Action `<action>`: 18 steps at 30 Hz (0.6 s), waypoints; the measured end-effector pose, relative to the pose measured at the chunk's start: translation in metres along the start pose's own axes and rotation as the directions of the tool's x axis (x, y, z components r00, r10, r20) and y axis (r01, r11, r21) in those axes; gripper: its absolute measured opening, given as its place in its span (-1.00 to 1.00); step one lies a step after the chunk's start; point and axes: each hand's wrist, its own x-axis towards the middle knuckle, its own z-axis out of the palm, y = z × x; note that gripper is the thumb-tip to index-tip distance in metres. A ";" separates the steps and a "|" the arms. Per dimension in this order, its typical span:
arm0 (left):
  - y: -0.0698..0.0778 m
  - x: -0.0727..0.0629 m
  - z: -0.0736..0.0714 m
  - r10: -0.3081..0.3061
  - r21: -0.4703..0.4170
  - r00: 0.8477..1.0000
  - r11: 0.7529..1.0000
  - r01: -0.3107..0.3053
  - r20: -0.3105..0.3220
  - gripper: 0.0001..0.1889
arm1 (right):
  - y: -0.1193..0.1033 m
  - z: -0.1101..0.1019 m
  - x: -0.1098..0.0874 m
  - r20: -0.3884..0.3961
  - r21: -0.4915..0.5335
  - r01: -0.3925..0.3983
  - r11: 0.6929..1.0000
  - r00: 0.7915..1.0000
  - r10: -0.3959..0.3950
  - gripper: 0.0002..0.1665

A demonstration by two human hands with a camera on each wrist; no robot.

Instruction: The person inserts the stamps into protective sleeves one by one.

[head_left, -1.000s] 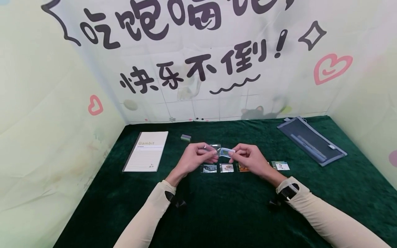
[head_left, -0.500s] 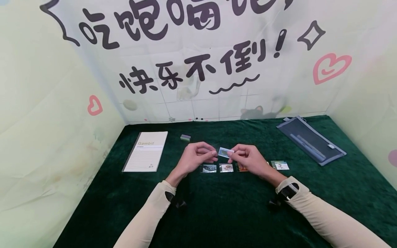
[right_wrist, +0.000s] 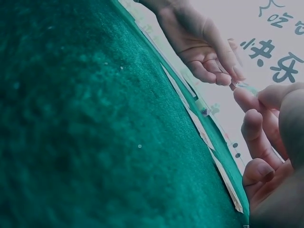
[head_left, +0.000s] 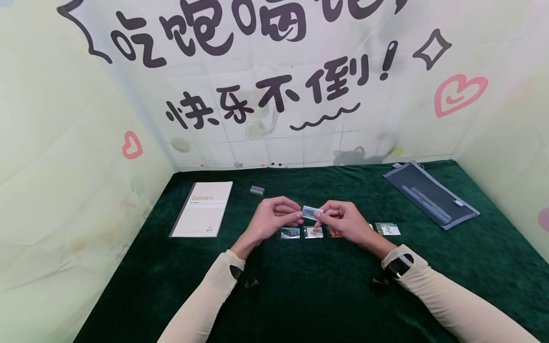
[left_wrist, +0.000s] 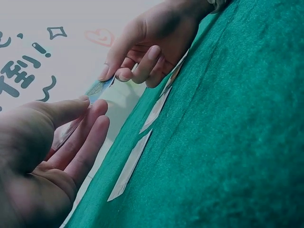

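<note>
A small picture card with a blue edge is held up between the two hands above the green cloth. My right hand pinches its right end between thumb and fingertips. At the card's left end, my left hand grips a clear plastic sleeve, mostly hidden by the fingers; thumb and fingertips are right at the card's edge. Below the hands lies a row of sleeved picture cards: a dark one, a pale one, an orange one partly under the right hand, and a white one.
A white notebook lies at the left. Behind the left hand is a small block, like an eraser. A blue mesh zip pouch with pen-like things inside lies at the back right. Printed fabric hangs behind the table.
The clear sleeve, seen beside the left fingers a second ago, has turned out of sight in the head view. The left fingertips have come up to the card's left end.
</note>
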 end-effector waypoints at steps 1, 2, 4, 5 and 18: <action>0.000 0.000 0.000 0.001 0.003 1.000 1.000 -0.001 -0.001 -0.72 | 0.000 0.000 0.000 -0.001 -0.001 0.002 1.000 1.000 -0.002 -0.70; 0.000 0.000 0.000 0.000 0.005 1.000 1.000 0.000 -0.003 -0.72 | 0.000 0.000 0.000 -0.003 -0.003 0.002 1.000 1.000 -0.002 -0.70; 0.000 0.000 0.000 -0.003 0.007 1.000 1.000 0.003 -0.008 -0.72 | 0.000 0.000 0.000 -0.002 -0.007 0.007 1.000 1.000 -0.007 -0.69; 0.000 0.000 0.000 -0.003 0.008 1.000 1.000 0.003 -0.010 -0.72 | 0.000 0.000 0.000 -0.003 -0.009 0.009 1.000 1.000 -0.009 -0.68; 0.000 0.000 0.002 -0.036 -0.033 0.999 0.999 0.037 0.035 -0.69 | -0.001 0.002 -0.001 0.005 -0.006 0.043 0.999 0.999 -0.043 -0.73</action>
